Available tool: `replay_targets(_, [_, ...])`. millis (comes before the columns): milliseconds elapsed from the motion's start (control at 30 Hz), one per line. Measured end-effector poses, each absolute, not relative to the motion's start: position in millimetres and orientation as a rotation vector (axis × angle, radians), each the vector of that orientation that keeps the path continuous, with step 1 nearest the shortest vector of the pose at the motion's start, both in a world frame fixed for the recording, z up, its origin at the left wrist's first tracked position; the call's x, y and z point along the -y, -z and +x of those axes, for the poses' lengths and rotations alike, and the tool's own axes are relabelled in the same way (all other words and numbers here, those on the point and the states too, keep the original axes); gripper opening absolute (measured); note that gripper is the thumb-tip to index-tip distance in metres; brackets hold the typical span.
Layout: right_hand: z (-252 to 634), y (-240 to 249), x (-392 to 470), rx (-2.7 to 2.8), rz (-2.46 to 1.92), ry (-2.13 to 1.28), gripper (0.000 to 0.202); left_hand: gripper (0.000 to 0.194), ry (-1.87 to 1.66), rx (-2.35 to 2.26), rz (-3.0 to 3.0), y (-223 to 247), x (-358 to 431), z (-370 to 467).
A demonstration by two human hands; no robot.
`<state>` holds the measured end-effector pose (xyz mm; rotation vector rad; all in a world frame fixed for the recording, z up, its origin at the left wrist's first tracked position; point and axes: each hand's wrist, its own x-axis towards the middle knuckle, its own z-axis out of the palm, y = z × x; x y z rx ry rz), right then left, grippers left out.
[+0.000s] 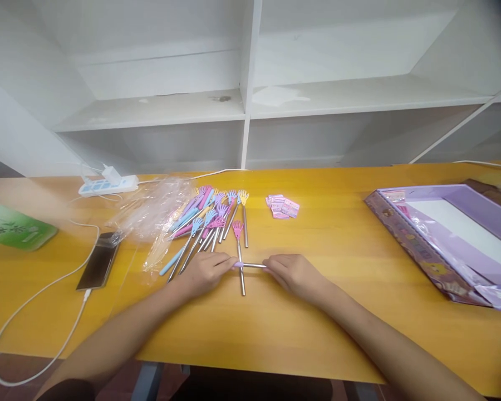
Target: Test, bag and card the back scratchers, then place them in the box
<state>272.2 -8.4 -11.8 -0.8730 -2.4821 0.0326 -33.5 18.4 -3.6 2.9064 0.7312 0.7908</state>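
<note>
A metal rod [254, 265] with a purple part at its left end lies level between my two hands. My left hand [206, 271] is closed round the purple end. The right end of the rod is pinched in my right hand [294, 272]. Beneath the rod, crossing it, a pink hand-shaped scratcher [237, 229] with a metal stem points away from me. Just behind and left of my left hand is a pile of coloured hand-shaped scratchers [219, 210] with metal stems and coloured handles.
Small pink cards [290, 208] lie behind my right hand. A purple box [426, 250] stands at right. Leftward are clear plastic bags [154, 209], a phone [98, 262] on a white cable, a power strip [108, 185] and a green packet [19, 227]. White shelves [150, 111] rise behind.
</note>
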Motion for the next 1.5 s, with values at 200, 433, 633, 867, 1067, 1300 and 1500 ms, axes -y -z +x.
replay_targets(200, [269.8,11.1,12.5,2.538,-0.834,0.078,0.027,0.027,-0.664,-0.723,2.698,-2.5,-15.0,-30.8])
replay_targets(433, [269.1,10.9,16.8,2.615,-0.762,0.185,0.024,0.043,-0.305,-0.856,2.096,-22.1,-9.4,-23.5])
replay_targets(633, [262.0,10.1,26.1,2.659,-0.673,0.297,0.022,0.054,-0.085,-0.813,1.632,-27.6,-14.8,-26.7])
replay_targets(867, [257.3,7.4,32.1,2.647,-0.610,0.411,0.020,0.052,-0.103,-0.758,1.413,-19.5,-12.5,-27.3])
replay_targets(1067, [255.7,8.4,35.0,2.630,-0.565,0.453,0.023,0.054,-0.017,-0.767,1.238,-20.2,-7.9,-29.1])
replay_targets(1300, [265.0,9.8,17.4,2.695,-0.696,0.282,0.026,0.054,-0.161,-0.905,1.839,-13.9,0.7,-15.9])
replay_targets(1500, [269.6,17.6,8.5,2.637,-0.829,-0.136,0.034,0.040,-0.286,-0.919,2.600,16.0,7.4,-14.6])
